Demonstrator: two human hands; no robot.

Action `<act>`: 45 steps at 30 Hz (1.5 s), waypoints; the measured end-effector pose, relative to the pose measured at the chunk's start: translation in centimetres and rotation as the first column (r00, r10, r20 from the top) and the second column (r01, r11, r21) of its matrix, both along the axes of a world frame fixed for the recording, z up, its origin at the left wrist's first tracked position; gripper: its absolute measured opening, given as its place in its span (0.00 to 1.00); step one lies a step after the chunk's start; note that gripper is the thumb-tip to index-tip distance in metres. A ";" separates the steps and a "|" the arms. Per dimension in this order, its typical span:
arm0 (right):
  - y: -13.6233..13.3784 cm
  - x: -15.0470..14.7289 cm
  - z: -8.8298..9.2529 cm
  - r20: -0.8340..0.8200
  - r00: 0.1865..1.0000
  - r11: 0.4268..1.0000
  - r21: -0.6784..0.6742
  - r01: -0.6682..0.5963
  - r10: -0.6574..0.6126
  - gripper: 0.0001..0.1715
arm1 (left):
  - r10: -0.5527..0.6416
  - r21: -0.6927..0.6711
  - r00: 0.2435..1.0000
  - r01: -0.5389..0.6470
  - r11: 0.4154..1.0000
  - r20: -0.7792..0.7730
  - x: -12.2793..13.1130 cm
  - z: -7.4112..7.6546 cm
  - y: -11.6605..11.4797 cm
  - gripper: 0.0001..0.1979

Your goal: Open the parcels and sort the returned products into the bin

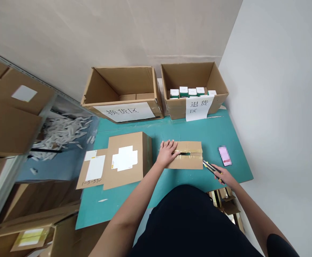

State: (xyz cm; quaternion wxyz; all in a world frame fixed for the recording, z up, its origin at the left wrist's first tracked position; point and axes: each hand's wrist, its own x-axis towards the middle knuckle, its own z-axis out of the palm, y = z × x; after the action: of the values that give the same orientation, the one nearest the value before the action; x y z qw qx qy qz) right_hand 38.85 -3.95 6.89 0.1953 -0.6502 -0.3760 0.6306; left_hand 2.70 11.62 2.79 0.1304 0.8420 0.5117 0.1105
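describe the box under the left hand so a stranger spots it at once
On the teal table, look right of the carton with a cross-shaped white label. The small box lies there under the left hand, near the cutter in the right hand. Unlike that carton, it has a gap along its taped top.

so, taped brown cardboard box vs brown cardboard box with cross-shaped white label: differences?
The taped box is smaller than the labelled box. The left hand touches the taped box, not the labelled one. The taped box shows a dark gap, the labelled box a white label. Both sit on the green table.
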 end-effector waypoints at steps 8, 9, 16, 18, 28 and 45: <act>-2.3 -1.5 -0.9 0.017 0.982 0.981 0.061 0.187 -0.188 0.50 | -0.025 -0.048 0.999 0.026 0.999 0.023 -0.4 1.2 -0.1 0.30; -2.5 -1.5 -1.0 0.010 0.974 0.972 0.075 0.223 -0.225 0.50 | -0.025 -0.060 0.999 0.026 0.998 0.023 -0.4 1.4 -0.2 0.30; -4.1 -4.8 -1.5 -0.153 0.832 0.827 0.112 0.552 -0.534 0.43 | -0.037 -0.113 0.999 0.038 0.993 0.014 -0.2 2.6 -0.3 0.32; -3.8 -6.8 -2.0 -0.241 0.777 0.787 0.078 0.613 -0.581 0.34 | -0.049 -0.125 0.999 0.048 0.991 -0.004 -0.2 2.9 0.0 0.32; 5.1 -10.1 -3.7 -0.422 0.651 0.653 0.164 0.739 -0.631 0.28 | 0.098 -0.206 0.984 -0.128 0.970 -0.151 -0.4 4.4 -2.3 0.35; 10.3 -7.5 -1.2 -0.226 0.869 0.796 0.349 0.495 -0.441 0.28 | 0.125 -0.144 0.990 -0.115 0.983 0.068 -0.5 4.9 -1.6 0.23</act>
State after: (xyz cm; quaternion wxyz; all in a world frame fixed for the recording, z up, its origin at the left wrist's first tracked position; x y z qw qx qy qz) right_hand 31.35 6.34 5.66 0.4971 -0.6263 -0.3090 0.5150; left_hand 2.24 10.00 7.73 0.2019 0.7935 0.5626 0.1143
